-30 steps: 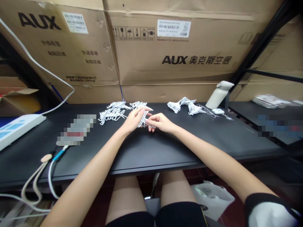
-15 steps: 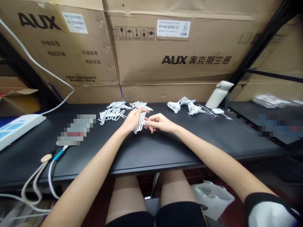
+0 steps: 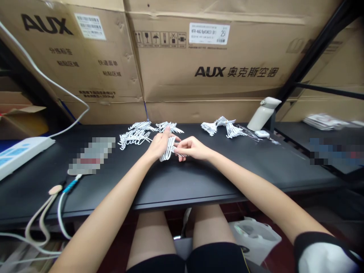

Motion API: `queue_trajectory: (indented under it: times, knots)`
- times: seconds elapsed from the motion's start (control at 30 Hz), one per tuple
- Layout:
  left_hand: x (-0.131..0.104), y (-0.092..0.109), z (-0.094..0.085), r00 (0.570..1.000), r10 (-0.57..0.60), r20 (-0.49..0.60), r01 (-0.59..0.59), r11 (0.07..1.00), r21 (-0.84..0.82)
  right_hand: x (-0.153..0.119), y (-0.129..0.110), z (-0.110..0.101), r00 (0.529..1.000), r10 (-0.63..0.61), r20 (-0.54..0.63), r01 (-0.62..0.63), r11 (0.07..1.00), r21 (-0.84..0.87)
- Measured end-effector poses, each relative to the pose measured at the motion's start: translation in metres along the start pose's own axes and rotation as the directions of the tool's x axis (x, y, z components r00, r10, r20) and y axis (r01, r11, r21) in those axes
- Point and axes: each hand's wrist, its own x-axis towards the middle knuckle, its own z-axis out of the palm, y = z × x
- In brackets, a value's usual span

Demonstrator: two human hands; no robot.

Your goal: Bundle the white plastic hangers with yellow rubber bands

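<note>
A bundle of white wire hooks [image 3: 167, 150] is held between my two hands, just above the black tabletop. My left hand [image 3: 159, 145] is closed around it, with the thumb raised along the top. From the right, my right hand [image 3: 192, 148] pinches the other end of the bundle with thumb and forefinger. Behind my left hand lie loose white hooks in piles, one pile [image 3: 135, 137] at the left and another pile [image 3: 169, 127] just beyond the fingers. Farther right, gathered hook bundles [image 3: 209, 128] rest on the table.
On the black table [image 3: 182, 185], a white bottle [image 3: 263, 113] and a small white case [image 3: 262, 134] stand at the back right. At the left are a blurred-out phone [image 3: 92, 156] with a cable and a power strip [image 3: 24, 153]. Large cartons [image 3: 170, 83] wall off the back.
The bundle has fanned slightly wider between my hands and tilted. My left thumb has lifted a little, and my right fingers have shifted slightly along the bundle's end.
</note>
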Motion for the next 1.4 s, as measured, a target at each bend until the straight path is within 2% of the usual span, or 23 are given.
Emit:
queue_trajectory:
  times: [0.17, 0.4, 0.67, 0.9, 1.0, 1.1, 1.23, 1.33, 1.4]
  knots:
    - [-0.002, 0.001, 0.002, 1.000, -0.020, 0.012, 0.020, 1.000, -0.004, 0.000, 0.000, 0.002, 1.000, -0.008, 0.004, 0.008, 1.000, 0.008]
    - [-0.005, 0.006, 0.001, 0.998, -0.061, -0.021, 0.063, 0.992, 0.106, 0.002, 0.003, 0.004, 1.000, -0.019, 0.016, 0.019, 1.000, -0.001]
    - [-0.005, 0.001, 0.003, 0.999, -0.028, -0.023, 0.031, 0.992, 0.126, 0.003, 0.009, 0.006, 1.000, 0.012, -0.001, -0.012, 1.000, 0.010]
    - [-0.001, -0.002, 0.003, 0.998, -0.067, -0.003, 0.067, 0.996, 0.053, 0.003, 0.010, 0.006, 0.999, -0.022, -0.036, 0.022, 1.000, -0.017]
    - [-0.002, 0.001, 0.005, 0.994, -0.103, 0.023, 0.104, 0.994, -0.032, 0.003, 0.007, 0.005, 0.998, -0.030, -0.055, 0.030, 1.000, -0.003]
    - [-0.003, 0.007, 0.005, 0.983, -0.167, 0.073, 0.176, 0.973, -0.146, 0.004, 0.004, 0.002, 0.995, -0.014, -0.102, 0.019, 0.999, 0.046]
    - [-0.004, 0.012, 0.003, 0.969, -0.200, 0.145, 0.231, 0.942, -0.244, 0.006, 0.003, -0.002, 0.969, 0.021, -0.248, 0.008, 0.993, 0.114]
    - [-0.004, 0.012, 0.002, 0.971, -0.173, 0.165, 0.209, 0.950, -0.230, 0.007, 0.004, -0.004, 0.950, 0.022, -0.311, 0.029, 0.987, 0.159]
    - [-0.005, 0.011, 0.002, 0.981, -0.132, 0.139, 0.159, 0.967, -0.201, 0.007, 0.004, -0.005, 0.949, 0.021, -0.313, 0.037, 0.983, 0.180]
